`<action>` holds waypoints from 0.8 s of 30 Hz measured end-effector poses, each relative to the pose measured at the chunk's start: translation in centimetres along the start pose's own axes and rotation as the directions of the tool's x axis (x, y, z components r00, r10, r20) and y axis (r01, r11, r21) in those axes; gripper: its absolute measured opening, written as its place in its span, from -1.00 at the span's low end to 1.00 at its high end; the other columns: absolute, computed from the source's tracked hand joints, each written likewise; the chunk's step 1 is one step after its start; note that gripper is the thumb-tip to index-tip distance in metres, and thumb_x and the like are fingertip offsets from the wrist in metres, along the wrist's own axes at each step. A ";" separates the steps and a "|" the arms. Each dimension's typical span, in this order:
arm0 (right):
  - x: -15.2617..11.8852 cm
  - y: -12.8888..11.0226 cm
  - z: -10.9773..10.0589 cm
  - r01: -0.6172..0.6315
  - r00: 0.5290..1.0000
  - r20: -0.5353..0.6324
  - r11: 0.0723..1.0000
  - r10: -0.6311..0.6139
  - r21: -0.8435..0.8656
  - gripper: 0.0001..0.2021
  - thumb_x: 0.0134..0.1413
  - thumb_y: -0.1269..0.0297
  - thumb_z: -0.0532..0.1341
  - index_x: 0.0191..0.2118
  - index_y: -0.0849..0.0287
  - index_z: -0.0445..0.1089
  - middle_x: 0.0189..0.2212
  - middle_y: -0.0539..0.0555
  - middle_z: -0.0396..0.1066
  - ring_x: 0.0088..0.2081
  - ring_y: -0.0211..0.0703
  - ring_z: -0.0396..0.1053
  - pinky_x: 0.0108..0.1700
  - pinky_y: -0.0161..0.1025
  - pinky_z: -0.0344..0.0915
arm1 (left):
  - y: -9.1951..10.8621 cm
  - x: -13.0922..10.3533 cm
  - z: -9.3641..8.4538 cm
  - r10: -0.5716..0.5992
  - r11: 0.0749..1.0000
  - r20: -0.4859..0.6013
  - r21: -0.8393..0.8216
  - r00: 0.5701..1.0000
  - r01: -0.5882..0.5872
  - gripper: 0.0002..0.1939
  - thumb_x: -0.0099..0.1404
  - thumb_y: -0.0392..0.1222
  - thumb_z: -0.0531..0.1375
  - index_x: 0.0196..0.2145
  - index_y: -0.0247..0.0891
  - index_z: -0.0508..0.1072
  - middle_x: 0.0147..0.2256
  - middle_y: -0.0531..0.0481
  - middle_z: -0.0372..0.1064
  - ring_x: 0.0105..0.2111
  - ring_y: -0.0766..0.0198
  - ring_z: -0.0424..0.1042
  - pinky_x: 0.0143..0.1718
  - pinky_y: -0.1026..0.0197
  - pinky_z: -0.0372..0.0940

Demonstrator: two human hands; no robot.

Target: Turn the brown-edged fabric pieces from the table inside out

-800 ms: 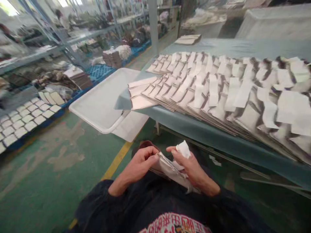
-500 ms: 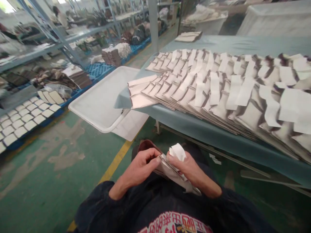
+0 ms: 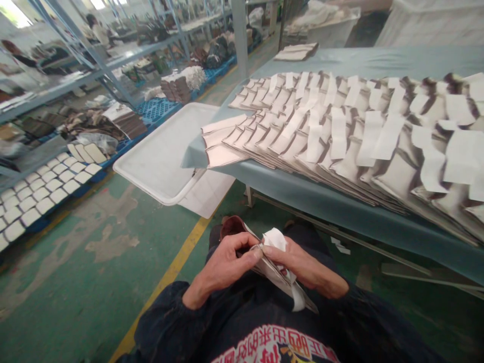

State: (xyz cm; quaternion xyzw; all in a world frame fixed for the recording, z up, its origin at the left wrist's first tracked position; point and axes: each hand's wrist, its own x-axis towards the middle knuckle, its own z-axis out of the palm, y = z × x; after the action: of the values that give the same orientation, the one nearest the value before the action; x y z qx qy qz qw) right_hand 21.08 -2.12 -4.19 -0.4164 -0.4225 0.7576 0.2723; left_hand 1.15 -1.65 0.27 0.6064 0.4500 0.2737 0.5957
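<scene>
Over my lap is a folded, beige fabric piece point(image 3: 273, 275) with a reddish-brown inner side showing at its far end. My left hand point(image 3: 229, 259) pinches its upper edge between thumb and forefinger. Right beside it, my right hand point(image 3: 302, 259) is closed with its thumb on the same edge, the two thumbs almost touching. A crumpled white strip point(image 3: 275, 238) sticks up from my right hand, and a white tail hangs below that hand along the piece. My fingers hide the spot where strip and edge meet.
A blue-green covered table point(image 3: 272, 179) carries overlapping rows of beige pieces point(image 3: 280, 143) with white strips across them. At its left corner stands a white plastic bin point(image 3: 151, 156). Pale pads point(image 3: 41, 186) lie on a pallet at left. Shelving and people are farther back.
My hands have come closer together on the edge, and the left has moved slightly right. The white tail below my right hand hangs more visibly. The view has shifted slightly.
</scene>
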 end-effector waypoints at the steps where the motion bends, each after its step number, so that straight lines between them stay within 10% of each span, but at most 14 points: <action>1: 0.0 0.1 0.0 -0.009 1.000 0.016 1.000 0.009 0.018 -0.38 -0.06 -0.35 0.38 -0.30 0.17 0.30 -0.53 -0.13 0.12 -0.53 -0.36 -0.03 -0.54 -0.36 -0.04 | 0.0 0.0 0.1 -0.006 1.000 0.001 -0.003 1.000 0.006 -0.72 0.35 -0.03 0.22 -0.37 -0.34 0.46 -0.40 -0.02 0.40 -0.38 0.28 0.32 -0.34 0.25 0.23; 24: -0.5 -0.4 -0.9 0.071 0.997 -0.018 0.984 -0.075 -0.163 -0.42 0.12 -0.36 0.25 -0.40 0.15 0.23 -0.58 -0.14 0.10 -0.54 -0.33 0.09 -0.50 -0.33 0.07 | 0.0 0.5 1.2 -0.043 0.999 -0.048 -0.026 0.998 0.042 -0.70 0.33 -0.01 0.23 -0.37 -0.33 0.47 -0.42 -0.02 0.41 -0.39 0.28 0.33 -0.34 0.27 0.26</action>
State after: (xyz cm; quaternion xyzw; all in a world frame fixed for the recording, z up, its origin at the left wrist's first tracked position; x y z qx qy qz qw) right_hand 22.11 -1.93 -3.96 -0.4305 -0.4942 0.7053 0.2703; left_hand 2.43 -1.81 0.00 0.5825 0.4736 0.2811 0.5978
